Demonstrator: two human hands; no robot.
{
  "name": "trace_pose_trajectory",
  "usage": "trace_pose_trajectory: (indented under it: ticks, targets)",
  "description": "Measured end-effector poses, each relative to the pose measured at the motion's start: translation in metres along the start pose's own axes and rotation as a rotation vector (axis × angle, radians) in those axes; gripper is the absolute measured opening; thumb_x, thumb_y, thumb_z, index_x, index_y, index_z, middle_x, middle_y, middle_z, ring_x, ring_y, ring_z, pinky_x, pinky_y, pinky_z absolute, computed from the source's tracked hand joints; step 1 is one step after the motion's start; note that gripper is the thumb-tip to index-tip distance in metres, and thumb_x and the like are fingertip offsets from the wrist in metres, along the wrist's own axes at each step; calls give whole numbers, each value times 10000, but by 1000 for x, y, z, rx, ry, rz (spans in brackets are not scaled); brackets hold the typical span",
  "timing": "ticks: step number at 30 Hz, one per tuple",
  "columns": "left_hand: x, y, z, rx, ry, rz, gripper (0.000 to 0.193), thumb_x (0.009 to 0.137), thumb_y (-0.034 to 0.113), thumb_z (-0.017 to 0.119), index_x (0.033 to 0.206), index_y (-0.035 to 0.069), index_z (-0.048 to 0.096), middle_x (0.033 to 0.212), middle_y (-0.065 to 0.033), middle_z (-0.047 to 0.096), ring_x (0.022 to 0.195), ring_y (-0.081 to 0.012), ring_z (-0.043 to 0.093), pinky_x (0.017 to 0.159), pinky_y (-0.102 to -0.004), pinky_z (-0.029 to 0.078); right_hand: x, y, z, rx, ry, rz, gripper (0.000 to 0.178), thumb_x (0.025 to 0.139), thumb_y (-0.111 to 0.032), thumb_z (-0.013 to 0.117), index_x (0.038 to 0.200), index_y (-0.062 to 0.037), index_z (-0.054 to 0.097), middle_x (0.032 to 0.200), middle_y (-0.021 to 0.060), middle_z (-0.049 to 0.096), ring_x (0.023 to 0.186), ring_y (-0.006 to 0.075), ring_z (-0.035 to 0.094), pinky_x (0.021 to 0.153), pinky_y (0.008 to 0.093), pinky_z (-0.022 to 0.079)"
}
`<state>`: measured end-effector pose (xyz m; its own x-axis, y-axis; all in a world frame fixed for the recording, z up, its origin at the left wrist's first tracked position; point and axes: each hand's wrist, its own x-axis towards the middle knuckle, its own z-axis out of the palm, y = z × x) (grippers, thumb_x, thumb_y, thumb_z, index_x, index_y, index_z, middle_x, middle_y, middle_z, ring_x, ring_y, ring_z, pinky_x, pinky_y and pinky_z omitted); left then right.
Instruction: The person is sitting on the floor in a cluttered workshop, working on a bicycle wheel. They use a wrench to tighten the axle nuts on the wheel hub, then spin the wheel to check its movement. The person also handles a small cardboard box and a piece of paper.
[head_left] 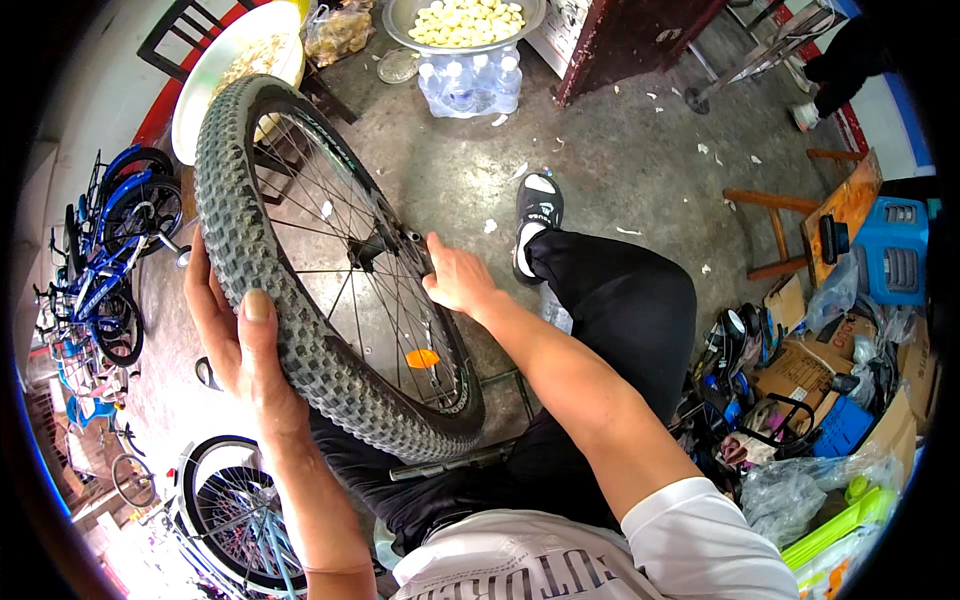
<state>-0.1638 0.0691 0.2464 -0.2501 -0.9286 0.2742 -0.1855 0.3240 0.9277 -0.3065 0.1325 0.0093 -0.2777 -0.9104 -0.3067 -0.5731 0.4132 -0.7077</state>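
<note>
A bicycle wheel with a knobby black tyre (310, 365) stands tilted over my lap. My left hand (245, 345) grips the tyre from its left side, thumb across the tread and fingers along the sidewall. On the wheel's other side is my right hand (460, 278), its index finger stretched out beside the hub's axle end and its thumb near the rim; its remaining fingers are partly hidden. Nothing shows between that finger and thumb. Thin spokes run to a black hub (365, 252), and an orange reflector (422, 358) sits among them. Under the tyre, a metal bar (450, 465) lies across my lap.
Blue bicycles (115, 260) and a white-tyred bicycle wheel (235, 510) are at left. Ahead stand a large pale basin (190, 115), bottled water (470, 85) and a metal bowl (395, 30). At right are a wooden stool (775, 205), a blue case (893, 250) and cluttered boxes (800, 365).
</note>
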Motion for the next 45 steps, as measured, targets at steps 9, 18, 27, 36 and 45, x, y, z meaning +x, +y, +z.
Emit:
trace_pose_trajectory:
  ticks: [9,18,27,36,45]
  targets:
    - [0,-2,-6,9,-13,-4,686,942,360,579,1493,23,349,1366,-130,507,1105,-196,568,933,-316,475,2,1,5,-1,9,4,515,820,-173,602,1274,-4,427,965,246,687,926,433,662,851,515,528]
    - [2,6,-5,-45,-12,-81,815,882,377,651,1487,-37,296,1416,-180,474,1303,-259,460,1113,-382,313,5,-2,1,18,52,17,451,821,-179,600,1209,-3,454,937,250,689,902,436,668,816,527,529]
    - [3,4,-1,26,6,-2,685,935,384,560,1472,-2,381,1375,-129,492,1124,-199,550,962,-323,455,6,1,5,24,89,18,517,823,-184,594,1269,31,446,938,260,688,893,446,670,816,534,532]
    - [2,11,1,-47,-6,-68,809,882,386,642,1486,-35,305,1413,-172,476,1290,-248,467,1113,-366,305,9,0,6,23,79,58,543,825,-190,601,1296,35,451,934,271,687,895,443,673,822,520,537]
    - [3,7,-5,-53,20,-88,791,886,374,638,1488,-23,314,1417,-174,477,1301,-250,461,1118,-370,302,12,-6,7,77,82,138,442,815,-172,592,1197,23,486,911,281,677,878,465,664,814,535,529]
